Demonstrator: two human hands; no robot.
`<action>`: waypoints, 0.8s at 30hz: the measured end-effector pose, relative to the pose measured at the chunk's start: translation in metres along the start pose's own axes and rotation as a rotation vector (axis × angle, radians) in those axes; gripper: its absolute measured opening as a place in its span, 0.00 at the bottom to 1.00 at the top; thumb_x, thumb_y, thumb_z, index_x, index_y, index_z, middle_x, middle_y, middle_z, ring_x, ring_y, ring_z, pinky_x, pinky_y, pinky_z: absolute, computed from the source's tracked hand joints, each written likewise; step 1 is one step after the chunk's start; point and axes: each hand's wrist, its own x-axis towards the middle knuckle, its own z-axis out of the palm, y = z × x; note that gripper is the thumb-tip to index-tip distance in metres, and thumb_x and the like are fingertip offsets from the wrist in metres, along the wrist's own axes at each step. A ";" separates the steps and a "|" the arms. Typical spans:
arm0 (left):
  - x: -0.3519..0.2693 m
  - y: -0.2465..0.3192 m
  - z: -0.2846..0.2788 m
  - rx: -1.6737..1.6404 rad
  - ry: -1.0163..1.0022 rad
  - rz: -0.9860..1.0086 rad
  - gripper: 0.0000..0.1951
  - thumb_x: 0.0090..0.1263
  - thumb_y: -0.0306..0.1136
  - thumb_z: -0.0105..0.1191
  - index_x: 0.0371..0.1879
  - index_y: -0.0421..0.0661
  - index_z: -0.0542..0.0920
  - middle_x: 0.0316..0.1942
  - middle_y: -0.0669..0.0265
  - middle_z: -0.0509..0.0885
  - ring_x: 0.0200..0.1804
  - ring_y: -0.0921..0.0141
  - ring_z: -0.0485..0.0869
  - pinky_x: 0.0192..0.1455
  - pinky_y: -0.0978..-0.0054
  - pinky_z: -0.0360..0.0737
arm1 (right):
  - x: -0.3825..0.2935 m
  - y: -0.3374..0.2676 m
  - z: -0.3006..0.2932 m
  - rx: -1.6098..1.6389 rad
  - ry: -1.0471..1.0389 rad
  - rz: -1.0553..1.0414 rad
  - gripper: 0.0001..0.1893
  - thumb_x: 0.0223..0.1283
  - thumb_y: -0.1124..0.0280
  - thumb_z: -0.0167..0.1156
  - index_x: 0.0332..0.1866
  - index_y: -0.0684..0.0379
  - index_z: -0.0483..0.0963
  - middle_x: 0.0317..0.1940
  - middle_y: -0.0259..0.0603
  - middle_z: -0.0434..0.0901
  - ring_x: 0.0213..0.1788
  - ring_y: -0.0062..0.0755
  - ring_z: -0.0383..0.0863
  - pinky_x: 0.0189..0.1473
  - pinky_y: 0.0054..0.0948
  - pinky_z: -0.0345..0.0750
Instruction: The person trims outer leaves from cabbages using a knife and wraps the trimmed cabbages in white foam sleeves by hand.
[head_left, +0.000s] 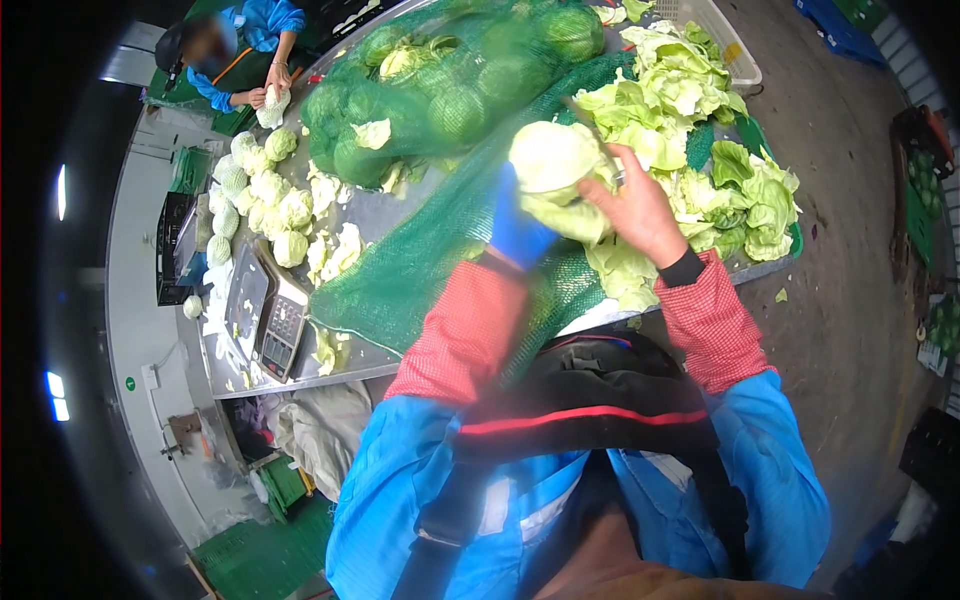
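A pale, partly peeled cabbage head is raised over the table. Around its left and lower side, my left hand in a blue glove grips it. My bare right hand is at its right side, thumb near a loose outer leaf that hangs below the head. A thin, dark, blurred blade, apparently a knife, projects up-left from the right-hand fingers beside the cabbage; its handle is hidden. Beneath both hands spreads a green mesh sack. Its far part holds several green cabbages.
Loose leaves pile up at the right, near a white crate. Trimmed cabbages, some in foam netting, lie left beside a digital scale. Across the table, a co-worker in blue handles a netted cabbage.
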 end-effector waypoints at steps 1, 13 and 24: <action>0.000 -0.003 0.006 0.302 0.168 0.042 0.33 0.71 0.56 0.38 0.67 0.46 0.58 0.63 0.57 0.68 0.62 0.59 0.69 0.60 0.52 0.71 | -0.004 -0.003 0.007 0.074 0.097 -0.078 0.32 0.51 0.50 0.64 0.57 0.58 0.65 0.36 0.55 0.79 0.39 0.46 0.82 0.43 0.31 0.76; -0.010 0.014 -0.014 0.634 0.353 0.165 0.33 0.59 0.42 0.59 0.61 0.38 0.64 0.53 0.57 0.74 0.55 0.65 0.74 0.58 0.67 0.72 | -0.002 0.018 0.003 0.029 0.184 -0.068 0.13 0.54 0.69 0.58 0.46 0.50 0.74 0.16 0.36 0.73 0.16 0.26 0.70 0.21 0.29 0.67; -0.015 0.017 -0.010 0.192 0.274 -0.107 0.34 0.68 0.55 0.44 0.67 0.46 0.58 0.66 0.55 0.63 0.66 0.56 0.66 0.64 0.52 0.67 | -0.001 -0.030 -0.019 -0.494 0.096 -0.148 0.23 0.53 0.51 0.61 0.50 0.52 0.71 0.42 0.43 0.76 0.35 0.39 0.81 0.34 0.33 0.77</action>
